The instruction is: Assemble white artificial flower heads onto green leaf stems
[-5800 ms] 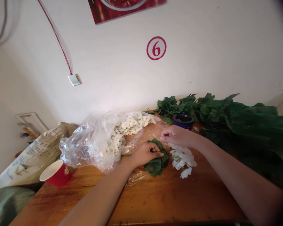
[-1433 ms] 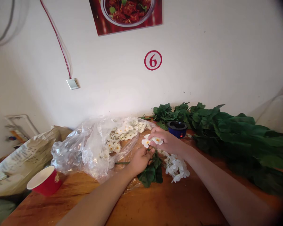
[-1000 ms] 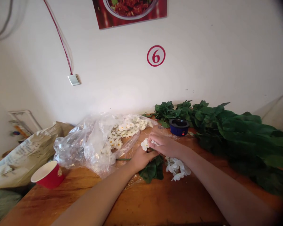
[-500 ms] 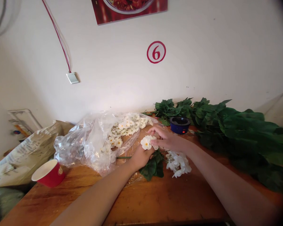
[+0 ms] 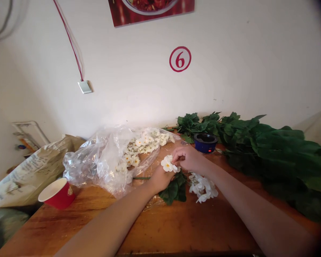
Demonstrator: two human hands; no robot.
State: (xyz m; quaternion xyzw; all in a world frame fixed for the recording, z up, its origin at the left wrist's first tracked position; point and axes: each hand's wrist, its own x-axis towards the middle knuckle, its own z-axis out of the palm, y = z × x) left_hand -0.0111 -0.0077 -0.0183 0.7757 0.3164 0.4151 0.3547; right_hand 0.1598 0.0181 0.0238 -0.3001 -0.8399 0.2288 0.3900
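Observation:
My left hand (image 5: pixel 161 179) is closed round the stem of an artificial flower spray; the green stem sticks out to its left and dark green leaves (image 5: pixel 173 189) hang below. A white flower (image 5: pixel 167 163) with a yellow centre sits just above that hand. My right hand (image 5: pixel 189 157) pinches the flower's right edge between thumb and fingertips, its other fingers curled. Under the right wrist lies a bunch of white blossoms (image 5: pixel 203 187), face down on the table. What the left fingers grip exactly is hidden.
Clear plastic bag (image 5: pixel 96 160) with white flowers (image 5: pixel 147 141) spreads to the left. Behind my right hand stands a small blue pot (image 5: pixel 205 144) with a red light. Green leaf sprays (image 5: pixel 273 150) pile at the right. A red paper cup (image 5: pixel 61 195) stands on the wooden table (image 5: pixel 160 232).
My right hand's fingers, stretched over the flower before, have curled into a pinch at its right edge. The left hand keeps its grip. The whole view has shifted slightly.

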